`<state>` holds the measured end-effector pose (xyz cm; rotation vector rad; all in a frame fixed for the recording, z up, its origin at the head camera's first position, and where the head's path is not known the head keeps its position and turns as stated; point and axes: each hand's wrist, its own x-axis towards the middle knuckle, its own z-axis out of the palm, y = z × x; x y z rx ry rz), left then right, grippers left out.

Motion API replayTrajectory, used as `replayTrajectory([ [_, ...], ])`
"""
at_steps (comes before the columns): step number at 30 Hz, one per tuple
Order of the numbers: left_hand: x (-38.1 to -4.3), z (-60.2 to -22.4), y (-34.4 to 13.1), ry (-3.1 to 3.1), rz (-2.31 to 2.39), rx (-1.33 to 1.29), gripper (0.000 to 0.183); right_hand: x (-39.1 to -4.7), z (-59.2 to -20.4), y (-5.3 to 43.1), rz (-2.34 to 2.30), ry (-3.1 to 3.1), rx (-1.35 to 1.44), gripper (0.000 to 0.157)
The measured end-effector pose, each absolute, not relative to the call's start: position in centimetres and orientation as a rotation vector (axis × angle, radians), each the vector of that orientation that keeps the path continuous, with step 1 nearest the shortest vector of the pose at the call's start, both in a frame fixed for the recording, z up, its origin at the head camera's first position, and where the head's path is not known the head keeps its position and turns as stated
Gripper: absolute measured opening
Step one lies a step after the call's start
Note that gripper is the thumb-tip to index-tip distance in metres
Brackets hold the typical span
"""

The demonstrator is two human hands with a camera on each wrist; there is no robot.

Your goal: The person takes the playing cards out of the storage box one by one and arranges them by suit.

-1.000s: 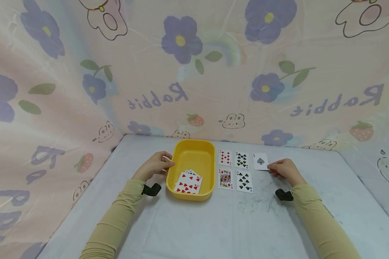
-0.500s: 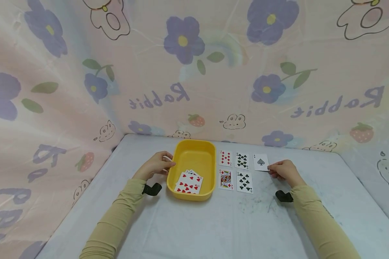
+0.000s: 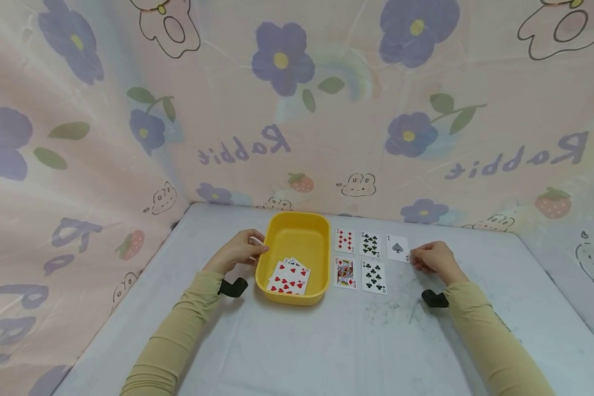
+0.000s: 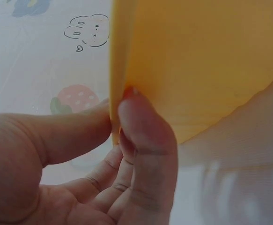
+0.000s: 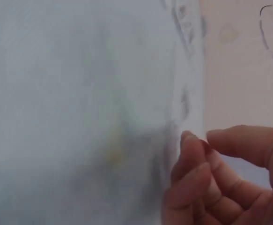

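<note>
Yellow tray (image 3: 301,243) holds cards (image 3: 288,278), L hand (image 3: 236,251) pinching rim (image 4: 117,61), R hand (image 3: 436,260) loosely curled.

The yellow tray (image 3: 293,300) looks like moulded plastic, smooth inside and out, with a soft satin sheen. The 5 playing cards (image 3: 373,278) on the white tabletop (image 3: 302,352) appear to be thin, smooth printed paper or card. The tabletop itself looks smooth, faintly creased and smudged grey in 1 patch. The printed backdrop (image 3: 326,121) resembles thin, wrinkled cloth with a slight sheen. The 2 sleeves (image 3: 170,330) are matt, gathered fabric; the 2 black wrist pieces (image 3: 232,289) look matt.
</note>
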<state>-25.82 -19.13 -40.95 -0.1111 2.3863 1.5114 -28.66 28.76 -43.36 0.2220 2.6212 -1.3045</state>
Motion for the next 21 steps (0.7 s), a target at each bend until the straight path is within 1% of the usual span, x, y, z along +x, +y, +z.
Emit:
replayTrajectory([
  [3,-25.7,-40.8,-19.1,2.393,1.501,-0.122,0.033,-29.0,-42.4,27.7,-1.323,2.697,0.109,0.038],
  [7,-25.7,-40.8,-19.1,2.388,1.513,-0.12,0.033,-29.8,-40.3,24.9,-1.421,2.701,-0.081,0.039],
  [13,-25.9,-40.9,-19.1,2.375,1.541,-0.102,0.032,-30.4,-36.5,19.0,-1.524,2.559,-0.304,0.033],
  [18,-25.8,-40.8,-19.0,2.371,1.536,-0.105,0.032,-29.5,-33.8,14.0,-1.486,2.475,-0.464,0.03],
  [21,-25.7,-40.8,-19.0,2.372,1.534,-0.098,0.033,-29.3,-33.4,11.5,-1.462,2.437,-0.519,0.029],
])
